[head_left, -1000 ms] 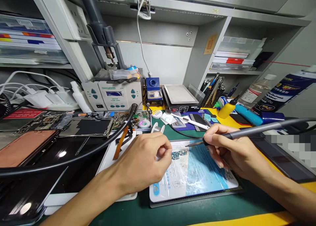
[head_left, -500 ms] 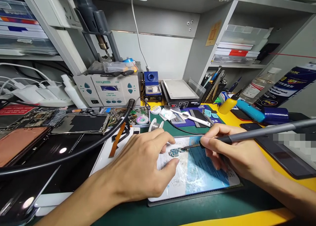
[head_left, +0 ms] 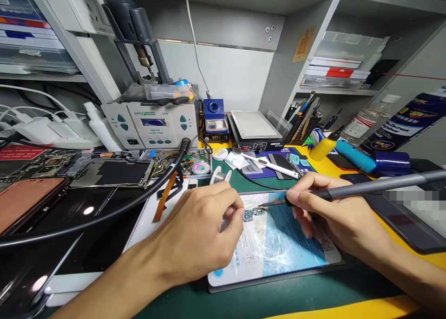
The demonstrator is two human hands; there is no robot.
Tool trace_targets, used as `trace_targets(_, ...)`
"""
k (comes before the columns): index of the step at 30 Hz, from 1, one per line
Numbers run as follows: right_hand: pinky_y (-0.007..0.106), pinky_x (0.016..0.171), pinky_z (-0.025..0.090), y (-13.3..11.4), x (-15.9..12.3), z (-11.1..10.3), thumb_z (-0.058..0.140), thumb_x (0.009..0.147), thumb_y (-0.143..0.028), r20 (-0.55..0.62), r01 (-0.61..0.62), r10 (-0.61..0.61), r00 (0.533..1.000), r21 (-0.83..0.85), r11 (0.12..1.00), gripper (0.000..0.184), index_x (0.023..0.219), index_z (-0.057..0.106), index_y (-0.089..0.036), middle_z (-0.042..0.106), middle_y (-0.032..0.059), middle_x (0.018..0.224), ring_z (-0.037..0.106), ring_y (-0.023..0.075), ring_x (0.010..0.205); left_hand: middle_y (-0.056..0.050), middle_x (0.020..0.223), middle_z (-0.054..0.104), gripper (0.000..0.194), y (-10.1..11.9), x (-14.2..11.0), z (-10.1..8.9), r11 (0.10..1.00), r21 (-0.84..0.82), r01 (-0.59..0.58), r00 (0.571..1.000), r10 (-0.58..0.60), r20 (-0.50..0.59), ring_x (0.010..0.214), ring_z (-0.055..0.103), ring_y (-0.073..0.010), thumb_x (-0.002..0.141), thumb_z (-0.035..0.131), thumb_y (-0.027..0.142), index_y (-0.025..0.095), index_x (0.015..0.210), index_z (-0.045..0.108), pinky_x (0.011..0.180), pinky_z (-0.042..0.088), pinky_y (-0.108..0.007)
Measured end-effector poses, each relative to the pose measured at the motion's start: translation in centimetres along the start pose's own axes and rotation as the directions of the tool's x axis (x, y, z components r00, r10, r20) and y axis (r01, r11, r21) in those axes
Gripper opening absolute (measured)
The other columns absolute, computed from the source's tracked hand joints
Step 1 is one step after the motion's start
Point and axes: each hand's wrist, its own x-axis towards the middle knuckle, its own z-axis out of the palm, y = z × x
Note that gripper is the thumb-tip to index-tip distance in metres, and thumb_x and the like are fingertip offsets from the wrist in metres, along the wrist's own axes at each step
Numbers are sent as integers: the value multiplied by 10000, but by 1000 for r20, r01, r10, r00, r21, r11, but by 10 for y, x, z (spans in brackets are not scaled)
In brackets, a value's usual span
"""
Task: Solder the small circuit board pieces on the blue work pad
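My right hand (head_left: 324,207) grips the dark grey handle of a soldering iron (head_left: 369,186) like a pen. Its thin tip points left and reaches the upper edge of a small blue circuit board (head_left: 256,213), though contact is hard to judge. The board lies on a white and blue printed sheet (head_left: 289,240). My left hand (head_left: 205,226) is closed in a pinch at the board's left end, which its fingertips partly cover. What the pinch holds is hidden. Behind that hand stands a small spool of wire (head_left: 220,175).
A hot-air station (head_left: 153,124) and a hot plate (head_left: 256,126) stand at the back. A thick black hose (head_left: 139,205) curves across dismantled phones on the left. To the right are a yellow bottle (head_left: 322,147), a spray can (head_left: 407,119) and a dark phone (head_left: 400,221).
My left thumb and fingers, which were apart around the board, have closed together at its left end. The iron's tip has risen slightly and moved a little left.
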Motion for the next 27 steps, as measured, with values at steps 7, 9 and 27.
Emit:
trace_targets(7, 157, 299, 343, 3, 2, -2, 758, 824, -359, 10, 13, -14, 1000, 39, 999, 256, 685, 624, -192, 604, -21, 439, 492, 95, 328, 48, 703, 523, 155, -1, 2, 0, 1000, -18, -3, 1000, 3, -12, 607, 446, -81, 867, 542, 107, 181, 740, 589, 581, 347, -250)
trace_targets(9, 157, 297, 350, 3, 2, -1, 762, 821, -355, 8, 12, -12, 1000, 36, 999, 251, 688, 629, -188, 604, -19, 439, 491, 95, 327, 49, 702, 526, 156, -1, 2, 0, 1000, -11, -9, 1000, 9, -14, 609, 448, -83, 872, 541, 111, 182, 742, 590, 582, 344, -253)
trace_targets(27, 140, 307, 357, -6, -3, 7, 787, 769, -355, -62, -21, 19, 998, -24, 999, 252, 680, 625, -185, 591, -35, 459, 496, 83, 350, 49, 700, 532, 153, -2, 4, 3, 1000, -17, 1, 1000, -1, -17, 616, 455, -88, 876, 546, 113, 181, 749, 597, 585, 339, -265)
